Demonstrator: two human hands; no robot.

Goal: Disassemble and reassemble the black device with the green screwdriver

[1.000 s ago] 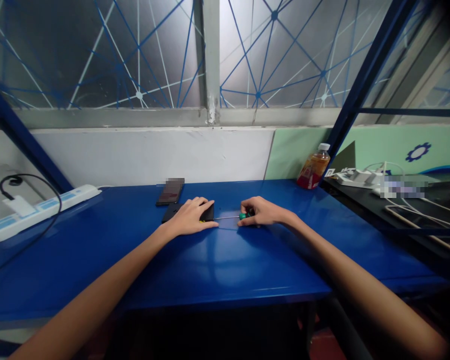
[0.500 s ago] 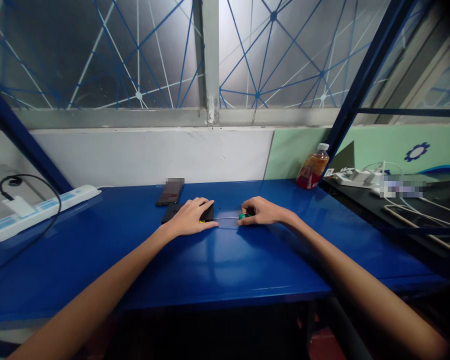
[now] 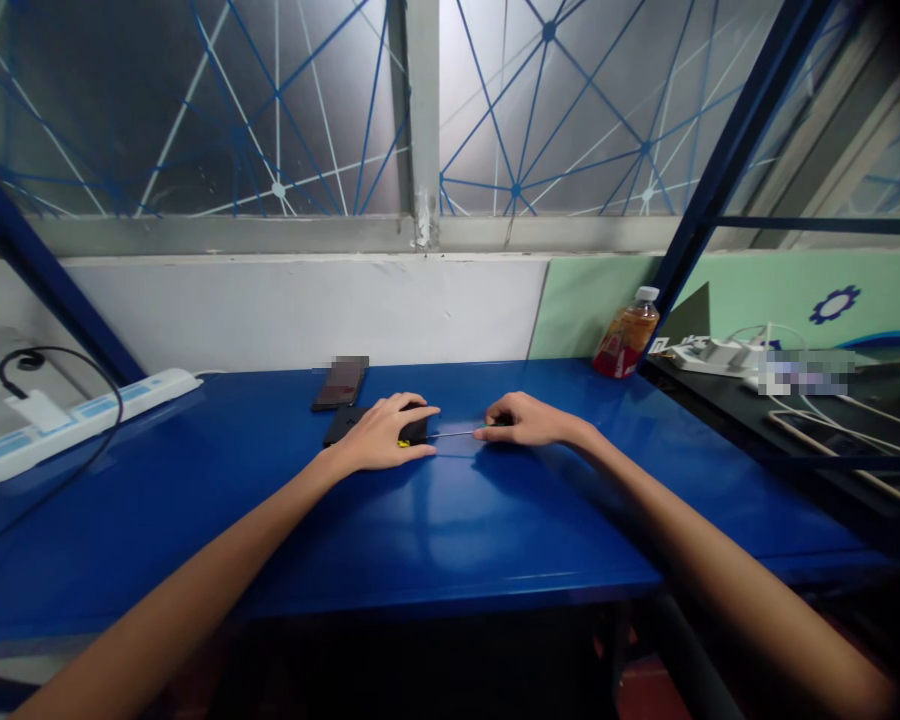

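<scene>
A flat black box (image 3: pixel 337 429) with a small yellow patch at its near right lies on the blue table. My left hand (image 3: pixel 379 437) rests over it, thumb along the near side and fingers across the top, holding it down. A screwdriver (image 3: pixel 454 434) lies level between the hands, its thin metal shaft reaching the box's right side. Around its handle, mostly hidden, are the fingers and thumb of my right hand (image 3: pixel 523 420). Whether the tip is in the box or only touches it, I cannot tell.
A dark phone (image 3: pixel 341 385) lies behind the box. At the left is a white power strip (image 3: pixel 142 392) with a plug and black cable. A drink bottle (image 3: pixel 628 335) stands at the back right, beside a blue metal post. White cables (image 3: pixel 825 425) lie on a black surface farther right.
My right fingers have turned and closed around the green handle, which now hardly shows. The left fingers have shifted slightly to the right; the box stays in place.
</scene>
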